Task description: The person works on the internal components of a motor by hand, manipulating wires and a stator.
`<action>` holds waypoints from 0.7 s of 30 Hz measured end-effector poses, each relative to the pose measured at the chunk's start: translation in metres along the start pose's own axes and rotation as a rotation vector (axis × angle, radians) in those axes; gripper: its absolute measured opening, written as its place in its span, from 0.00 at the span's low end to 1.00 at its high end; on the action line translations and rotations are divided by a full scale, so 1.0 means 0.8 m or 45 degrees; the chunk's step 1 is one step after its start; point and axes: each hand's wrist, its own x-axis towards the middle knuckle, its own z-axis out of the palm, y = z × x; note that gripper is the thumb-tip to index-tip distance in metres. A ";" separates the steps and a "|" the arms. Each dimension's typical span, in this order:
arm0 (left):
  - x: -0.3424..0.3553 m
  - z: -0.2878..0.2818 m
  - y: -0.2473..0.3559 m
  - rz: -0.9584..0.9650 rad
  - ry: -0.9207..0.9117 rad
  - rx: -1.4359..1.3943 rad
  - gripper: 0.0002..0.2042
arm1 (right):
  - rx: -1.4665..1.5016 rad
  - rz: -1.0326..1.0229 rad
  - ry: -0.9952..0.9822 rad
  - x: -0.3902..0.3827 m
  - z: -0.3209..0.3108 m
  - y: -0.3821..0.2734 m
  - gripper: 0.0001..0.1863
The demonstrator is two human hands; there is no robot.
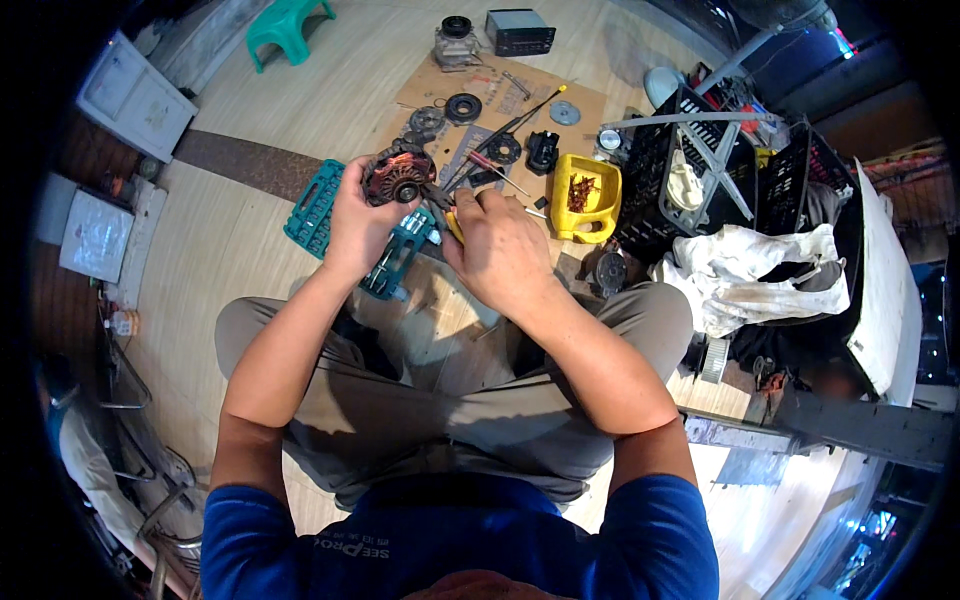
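Note:
My left hand holds a round, rusty copper-wound motor part up in front of me. My right hand grips pliers with yellow handles, whose dark jaws reach to the right edge of that part. Both hands are above my knees, over a teal tool case lying open on the wooden floor.
A cardboard sheet ahead carries screwdrivers, round metal parts and a black box. A yellow cut jug with rusty bits sits right of my hands, beside black crates and a white rag. A green stool stands far left.

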 end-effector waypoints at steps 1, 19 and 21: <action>0.000 0.000 0.000 -0.006 -0.003 -0.008 0.26 | -0.008 0.000 -0.015 0.000 0.000 -0.001 0.24; 0.010 -0.016 -0.001 -0.101 -0.121 0.083 0.27 | -0.130 -0.068 -0.054 0.000 0.012 0.008 0.21; 0.010 -0.016 0.001 -0.102 -0.125 0.000 0.26 | -0.133 -0.082 -0.048 0.001 0.012 0.008 0.21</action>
